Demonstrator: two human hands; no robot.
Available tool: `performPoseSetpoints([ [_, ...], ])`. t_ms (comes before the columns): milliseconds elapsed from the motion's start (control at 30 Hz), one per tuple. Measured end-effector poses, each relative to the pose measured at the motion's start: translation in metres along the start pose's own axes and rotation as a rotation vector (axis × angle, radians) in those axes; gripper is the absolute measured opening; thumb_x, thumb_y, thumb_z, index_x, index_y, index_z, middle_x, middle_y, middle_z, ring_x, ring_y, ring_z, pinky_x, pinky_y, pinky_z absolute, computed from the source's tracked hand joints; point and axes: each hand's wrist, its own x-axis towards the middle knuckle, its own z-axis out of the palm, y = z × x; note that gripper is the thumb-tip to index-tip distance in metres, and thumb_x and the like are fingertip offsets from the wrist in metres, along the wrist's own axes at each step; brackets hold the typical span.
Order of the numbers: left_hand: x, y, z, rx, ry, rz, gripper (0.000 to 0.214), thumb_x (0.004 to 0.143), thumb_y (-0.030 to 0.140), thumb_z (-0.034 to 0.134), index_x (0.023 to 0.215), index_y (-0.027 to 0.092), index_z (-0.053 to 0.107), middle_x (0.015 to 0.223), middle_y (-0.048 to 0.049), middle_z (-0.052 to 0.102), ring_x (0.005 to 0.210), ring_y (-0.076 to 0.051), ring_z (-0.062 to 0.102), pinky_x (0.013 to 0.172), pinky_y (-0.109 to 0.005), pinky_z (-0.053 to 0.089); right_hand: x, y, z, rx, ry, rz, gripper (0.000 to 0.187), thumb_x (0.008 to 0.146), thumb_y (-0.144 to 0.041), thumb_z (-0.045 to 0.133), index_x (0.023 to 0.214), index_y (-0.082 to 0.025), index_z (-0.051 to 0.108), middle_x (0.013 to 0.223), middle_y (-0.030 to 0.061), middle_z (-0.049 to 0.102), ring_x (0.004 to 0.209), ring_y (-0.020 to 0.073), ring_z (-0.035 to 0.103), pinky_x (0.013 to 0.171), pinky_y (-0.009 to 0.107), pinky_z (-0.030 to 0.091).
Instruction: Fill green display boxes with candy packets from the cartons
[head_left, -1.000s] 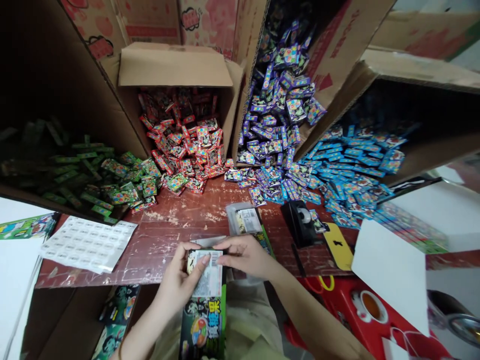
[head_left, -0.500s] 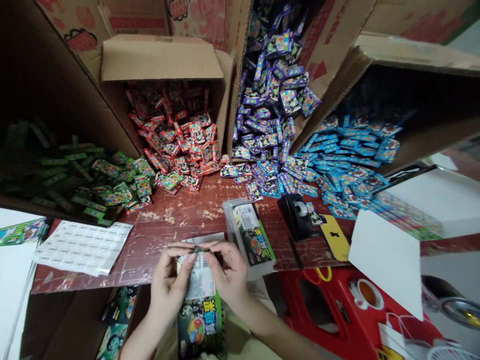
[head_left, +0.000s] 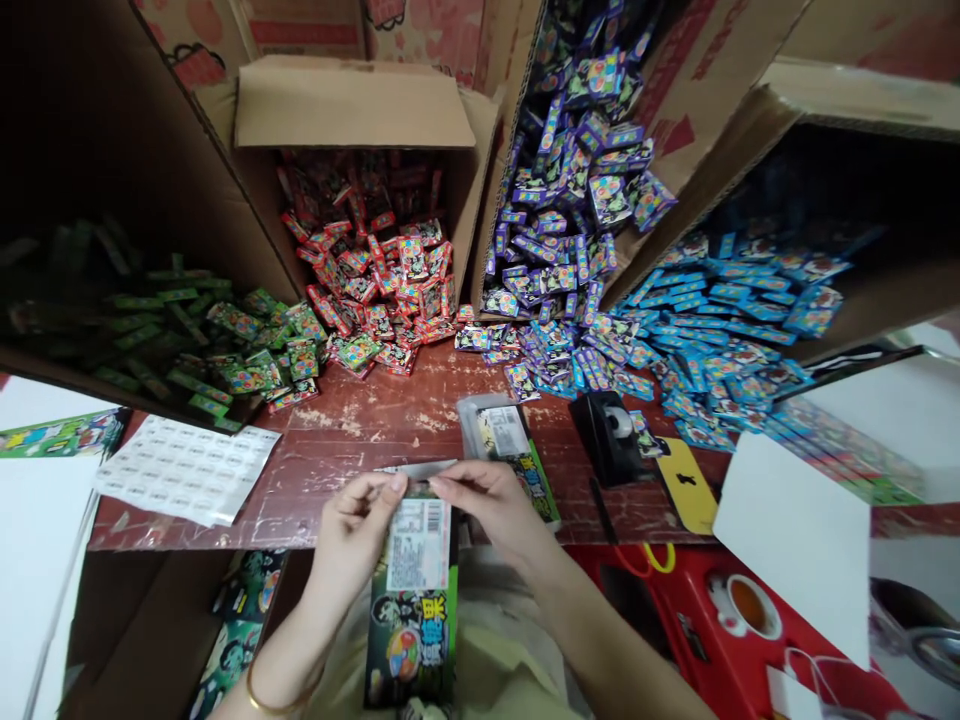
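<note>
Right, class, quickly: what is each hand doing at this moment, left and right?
Left hand: closed, pinching the top edge of the long black-and-green printed packet.
Right hand: closed, pinching the same packet's top edge.

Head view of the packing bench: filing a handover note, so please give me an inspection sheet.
Surface: red table, paint worn.
Job's things: long pack with white label, held off the near edge.
Clutter: label sheet, second pack, tape dispenser.
Grippers: left hand and right hand, fingers pinching the long pack's top.
Cables: nothing seen.
Surroundings: tipped cartons spilling green packets, red packets, purple packets, blue packets; red stool.
</note>
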Motion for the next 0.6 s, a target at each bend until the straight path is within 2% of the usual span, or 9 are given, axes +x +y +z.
performPoseSetpoints([
  [67, -0.007, 0.002, 0.006, 0.127, -0.02, 0.173, 0.014, 0.085, 0.031, 0.061, 0.079, 0.02, 0.068, 0.075, -0.0018, 0.068, 0.071, -0.017, 0.061, 0.067, -0.026, 0.046, -0.005, -0.001, -0.006, -0.073, -0.046, -0.064, 0.015, 0.075, -0.034, 0.073, 0.077, -0.018, 0.074, 0.077, 0.0036, 0.072, 0.072, 0.0159, 0.065, 0.07, 0.028, 0.052],
  [133, -0.016, 0.004, 0.011, 0.163, -0.054, 0.299, 0.009, 0.086, 0.026, 0.059, 0.085, 0.022, 0.067, 0.086, -0.0033, 0.069, 0.084, -0.019, 0.063, 0.077, -0.029, 0.047, -0.017, -0.006, -0.008, -0.148, -0.063, -0.185, 0.009, 0.078, -0.03, 0.071, 0.078, -0.02, 0.073, 0.083, 0.0045, 0.072, 0.079, 0.017, 0.066, 0.074, 0.029, 0.052],
  [200, -0.022, 0.003, 0.013, 0.109, -0.059, 0.306, 0.007, 0.086, 0.025, 0.059, 0.091, 0.023, 0.064, 0.096, -0.0045, 0.068, 0.093, -0.02, 0.063, 0.083, -0.03, 0.047, -0.03, -0.011, -0.006, -0.239, -0.061, -0.301, 0.01, 0.083, -0.025, 0.065, 0.087, -0.023, 0.074, 0.095, 0.006, 0.071, 0.09, 0.0184, 0.066, 0.082, 0.032, 0.051],
  [300, -0.021, -0.01, 0.005, 0.029, 0.034, 0.144, 0.015, 0.083, 0.034, 0.063, 0.093, 0.022, 0.061, 0.092, -0.0036, 0.067, 0.087, -0.02, 0.063, 0.078, -0.029, 0.048, -0.032, -0.009, -0.001, -0.373, -0.059, -0.344, 0.022, 0.088, -0.022, 0.057, 0.105, -0.026, 0.07, 0.11, 0.0073, 0.067, 0.103, 0.0206, 0.062, 0.092, 0.035, 0.048],
  [400, -0.012, -0.037, -0.009, -0.054, 0.132, -0.089, 0.029, 0.08, 0.046, 0.065, 0.092, 0.021, 0.057, 0.078, -0.0009, 0.065, 0.069, -0.017, 0.059, 0.064, -0.027, 0.047, 0.0, 0.012, 0.002, -0.409, 0.023, -0.302, 0.024, 0.088, -0.022, 0.052, 0.108, -0.024, 0.067, 0.109, 0.0075, 0.067, 0.1, 0.0205, 0.062, 0.089, 0.036, 0.049],
  [433, -0.009, -0.047, -0.013, -0.088, 0.149, -0.153, 0.033, 0.078, 0.049, 0.065, 0.092, 0.021, 0.057, 0.077, -0.0005, 0.064, 0.067, -0.016, 0.058, 0.062, -0.026, 0.046, 0.016, 0.022, 0.004, -0.427, 0.039, -0.29, 0.023, 0.087, -0.021, 0.053, 0.105, -0.023, 0.067, 0.105, 0.0073, 0.067, 0.095, 0.0197, 0.063, 0.085, 0.035, 0.05],
  [500, -0.005, -0.066, -0.019, -0.142, 0.157, -0.233, 0.038, 0.076, 0.053, 0.066, 0.091, 0.02, 0.057, 0.077, -0.0009, 0.064, 0.066, -0.016, 0.058, 0.061, -0.026, 0.046, 0.049, 0.043, 0.009, -0.5, -0.02, -0.27, 0.017, 0.08, -0.016, 0.06, 0.094, -0.02, 0.069, 0.096, 0.0066, 0.065, 0.082, 0.0175, 0.061, 0.076, 0.032, 0.05],
  [600, -0.001, -0.081, -0.02, -0.173, 0.15, -0.256, 0.042, 0.073, 0.056, 0.067, 0.091, 0.019, 0.059, 0.077, -0.0021, 0.065, 0.065, -0.017, 0.059, 0.061, -0.028, 0.047, 0.087, 0.067, 0.014, -0.574, -0.145, -0.282, 0.008, 0.071, -0.01, 0.068, 0.073, -0.017, 0.069, 0.085, 0.0044, 0.061, 0.074, 0.0145, 0.057, 0.068, 0.027, 0.047],
])
